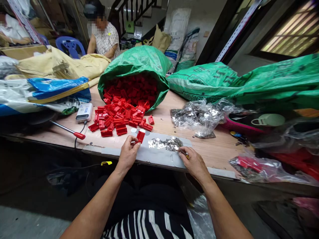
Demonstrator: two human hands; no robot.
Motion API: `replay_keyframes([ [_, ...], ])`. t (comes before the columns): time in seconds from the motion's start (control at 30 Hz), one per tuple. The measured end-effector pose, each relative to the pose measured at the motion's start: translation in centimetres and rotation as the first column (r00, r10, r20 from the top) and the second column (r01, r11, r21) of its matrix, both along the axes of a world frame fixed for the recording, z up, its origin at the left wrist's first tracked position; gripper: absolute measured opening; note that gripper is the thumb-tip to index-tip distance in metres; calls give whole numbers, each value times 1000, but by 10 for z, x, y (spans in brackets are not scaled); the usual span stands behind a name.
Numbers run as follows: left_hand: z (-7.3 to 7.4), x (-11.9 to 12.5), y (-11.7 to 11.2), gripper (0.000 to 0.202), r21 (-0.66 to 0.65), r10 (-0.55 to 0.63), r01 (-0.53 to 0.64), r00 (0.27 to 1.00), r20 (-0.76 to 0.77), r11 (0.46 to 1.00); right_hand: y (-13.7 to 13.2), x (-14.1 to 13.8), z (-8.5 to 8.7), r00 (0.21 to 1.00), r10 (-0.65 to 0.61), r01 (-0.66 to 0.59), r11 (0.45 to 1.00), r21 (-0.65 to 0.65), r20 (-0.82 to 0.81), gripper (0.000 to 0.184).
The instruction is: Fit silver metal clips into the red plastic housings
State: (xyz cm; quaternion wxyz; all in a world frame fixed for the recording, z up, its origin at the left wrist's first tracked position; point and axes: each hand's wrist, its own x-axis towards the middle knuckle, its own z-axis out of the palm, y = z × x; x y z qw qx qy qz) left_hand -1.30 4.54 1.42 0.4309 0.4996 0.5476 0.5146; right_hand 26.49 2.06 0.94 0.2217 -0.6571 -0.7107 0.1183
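Note:
Pinched between the thumb and fingers of my left hand (129, 151) is a red plastic part (141, 135), held up off the table's front edge. My right hand (194, 161) is closed around a slim tool with a yellow part (186, 156); its kind is too small to make out. The tool's end reaches the right side of a pile of small shiny metal pieces (166, 143). These pieces lie on a grey sheet (152, 155) between my two hands. Beyond my left hand, a heap of similar red parts (117, 114) spills from a green woven sack (139, 58).
Clear plastic bags of metal pieces (199, 114) lie to the right, before more green sacks (269, 78). A white power bank (84, 112) and a red-tipped lever (79, 135) are at the left. Across the table sits another person (106, 38).

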Motion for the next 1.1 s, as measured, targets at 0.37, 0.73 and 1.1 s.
replay_keyframes([
  [0.37, 17, 11, -37, 26, -150, -193, 334, 795, 575, 930, 9, -17, 4, 993, 8, -13, 999, 46, 114, 17],
  [0.73, 16, 13, -46, 28, -174, -178, 337, 791, 585, 925, 12, -16, 1, 990, 13, -18, 999, 37, 140, 8],
  [1.1, 9, 12, -49, 29, -181, -173, 331, 799, 576, 926, 11, -15, 5, 998, 27, -27, 1000, 3, 60, 3],
])
